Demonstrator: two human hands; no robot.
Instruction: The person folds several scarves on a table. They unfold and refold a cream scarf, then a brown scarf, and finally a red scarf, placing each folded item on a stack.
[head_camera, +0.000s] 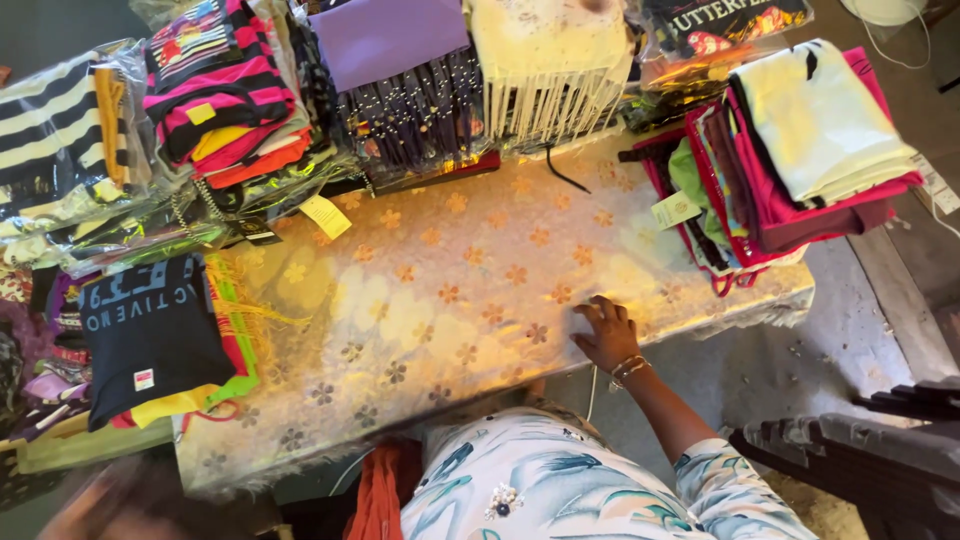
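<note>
My right hand, with a beaded bracelet on the wrist, lies flat with fingers apart on the flower-patterned plastic cloth of the table, close to the front edge. It holds nothing. Nearest to it is a stack of folded pink, red and white garments at the table's right end, with a paper tag hanging from it. A blurred brownish shape at the bottom left corner may be my left hand; its fingers cannot be made out.
Folded clothes in plastic wrap line the back: a striped pile, a purple fringed piece, a cream fringed piece. A dark printed shirt lies at the left. A dark slatted object stands at the lower right.
</note>
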